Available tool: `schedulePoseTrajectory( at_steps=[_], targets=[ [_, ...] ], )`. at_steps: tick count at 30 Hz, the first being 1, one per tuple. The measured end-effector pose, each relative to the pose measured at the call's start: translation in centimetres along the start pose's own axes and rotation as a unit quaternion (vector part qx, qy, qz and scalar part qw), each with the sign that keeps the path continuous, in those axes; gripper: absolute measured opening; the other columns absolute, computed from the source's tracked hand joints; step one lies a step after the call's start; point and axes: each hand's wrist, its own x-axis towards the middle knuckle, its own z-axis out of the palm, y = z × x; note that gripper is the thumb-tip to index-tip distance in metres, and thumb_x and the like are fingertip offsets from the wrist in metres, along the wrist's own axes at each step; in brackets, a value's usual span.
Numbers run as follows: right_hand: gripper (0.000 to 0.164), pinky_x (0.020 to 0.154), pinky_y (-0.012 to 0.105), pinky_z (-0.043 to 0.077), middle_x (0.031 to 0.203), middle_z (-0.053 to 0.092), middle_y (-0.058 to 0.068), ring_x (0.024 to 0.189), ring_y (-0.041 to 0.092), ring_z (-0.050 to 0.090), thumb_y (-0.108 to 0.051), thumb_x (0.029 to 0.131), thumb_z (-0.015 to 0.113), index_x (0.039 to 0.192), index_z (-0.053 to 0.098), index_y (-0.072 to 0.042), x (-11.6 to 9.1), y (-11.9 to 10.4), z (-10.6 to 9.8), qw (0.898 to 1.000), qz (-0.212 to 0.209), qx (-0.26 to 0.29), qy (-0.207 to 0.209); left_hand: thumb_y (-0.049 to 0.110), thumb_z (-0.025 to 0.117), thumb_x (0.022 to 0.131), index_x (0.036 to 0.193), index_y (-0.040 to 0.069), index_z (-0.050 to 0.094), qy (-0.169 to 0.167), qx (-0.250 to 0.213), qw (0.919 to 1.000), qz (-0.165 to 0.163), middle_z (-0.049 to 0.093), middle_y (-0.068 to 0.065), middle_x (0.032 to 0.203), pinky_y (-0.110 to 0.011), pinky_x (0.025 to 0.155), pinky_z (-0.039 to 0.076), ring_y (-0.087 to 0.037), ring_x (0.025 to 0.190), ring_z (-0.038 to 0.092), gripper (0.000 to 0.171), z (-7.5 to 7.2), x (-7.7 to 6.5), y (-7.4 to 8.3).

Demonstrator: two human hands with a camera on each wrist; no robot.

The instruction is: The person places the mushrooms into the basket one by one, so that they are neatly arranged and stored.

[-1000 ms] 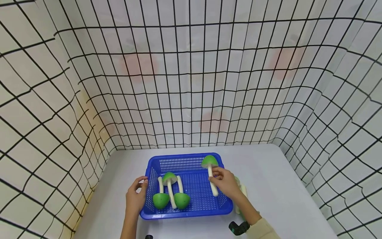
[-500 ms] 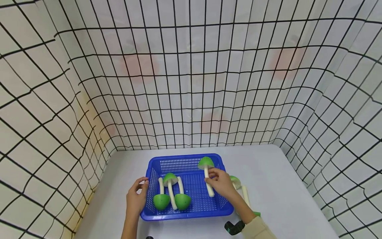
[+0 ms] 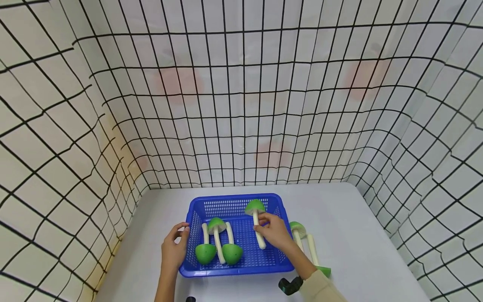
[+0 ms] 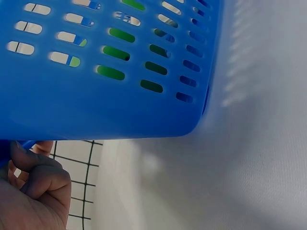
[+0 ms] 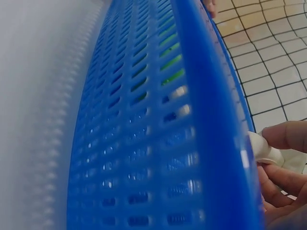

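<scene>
A blue perforated plastic basket point(image 3: 237, 272) sits on the white table. My left hand point(image 3: 175, 247) holds its left rim; in the left wrist view its curled fingers point(image 4: 48, 179) meet the basket edge. Above the basket's right half, my right hand point(image 3: 277, 231) pinches the pale stem of a green-capped toy mushroom point(image 3: 255, 206), cap pointing away from me. That stem point(image 5: 264, 149) also shows between thumb and fingers in the right wrist view. Three similar mushrooms lie side by side in the basket's left half: two caps toward me point(image 3: 205, 253), the middle cap point(image 3: 216, 225) away.
Right of the basket, two more green mushrooms lie on the table, one cap point(image 3: 298, 229) far and one cap point(image 3: 323, 271) near, partly behind my forearm. A black device point(image 3: 290, 286) is at my right wrist. Black wire mesh point(image 3: 241, 126) encloses the table's back and sides.
My right hand has carried the mushroom leftward, farther over the basket. The mushrooms on the table at right have come more into view. My left hand stays at the rim.
</scene>
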Motion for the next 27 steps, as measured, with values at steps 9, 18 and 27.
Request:
schedulePoseTrajectory(
  at_steps=[9, 18, 27],
  targets=[
    [0.037, 0.066, 0.032, 0.057, 0.102, 0.072, 0.009, 0.079, 0.016, 0.067, -0.015, 0.088, 0.079, 0.121, 0.070, -0.001, 0.0, 0.2, 1.4, 1.000, 0.004, -0.014, -0.023, 0.046, 0.055, 0.105, 0.132, 0.024, 0.065, 0.004, -0.002, 1.0000, 0.003, 0.069, -0.019, 0.116, -0.026, 0.059, 0.049, -0.023, 0.078, 0.060, 0.036, 0.0, 0.0, -0.1],
    [0.036, 0.071, 0.035, 0.059, 0.102, 0.072, 0.009, 0.089, 0.022, 0.068, -0.016, 0.088, 0.079, 0.120, 0.071, 0.000, 0.6, 0.3, 1.9, 0.999, 0.009, -0.025, -0.028, 0.046, 0.057, 0.105, 0.132, 0.026, 0.065, 0.005, -0.009, 0.9999, -0.001, 0.069, -0.019, 0.116, -0.026, 0.061, 0.053, -0.023, 0.079, 0.062, 0.035, 0.1, 0.2, 0.3],
    [0.031, 0.073, 0.036, 0.057, 0.105, 0.073, 0.010, 0.093, 0.024, 0.068, -0.014, 0.089, 0.078, 0.116, 0.072, -0.001, 0.7, 0.4, 2.9, 0.998, 0.012, -0.041, -0.048, 0.045, 0.056, 0.105, 0.132, 0.026, 0.065, 0.004, -0.007, 1.0000, -0.002, 0.069, -0.019, 0.115, -0.025, 0.060, 0.050, -0.021, 0.077, 0.060, 0.034, 0.0, 0.0, 0.1]
  ],
)
